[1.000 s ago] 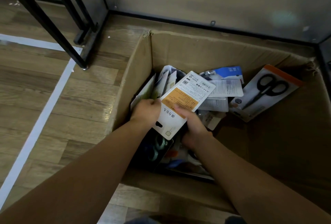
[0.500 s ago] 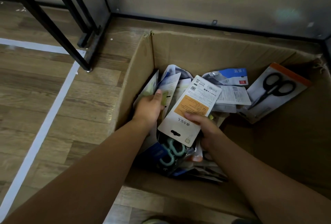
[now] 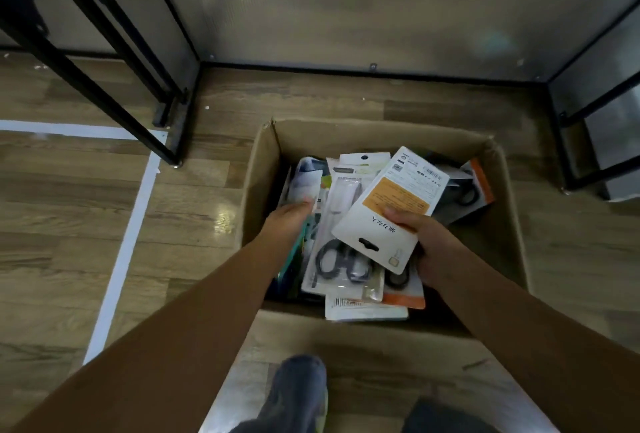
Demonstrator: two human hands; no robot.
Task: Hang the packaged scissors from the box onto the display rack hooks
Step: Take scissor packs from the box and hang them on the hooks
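Note:
An open cardboard box on the floor holds several packaged scissors. My right hand grips a white and orange scissors package, back side up, together with a stack of packages beneath it, including a clear pack with black-handled scissors. My left hand holds the left side of the same stack, fingers curled round other packs at the box's left wall. Another black-handled scissors pack with an orange edge lies at the box's far right.
Black metal rack legs stand on the wooden floor at the upper left, and another black frame at the right. A grey panel wall rises behind the box. White tape marks the floor. My shoe is below the box.
Both hands have lifted the stack of packages upward out of the box's bottom. The view has pulled back and up, so the box looks smaller and my shoe shows.

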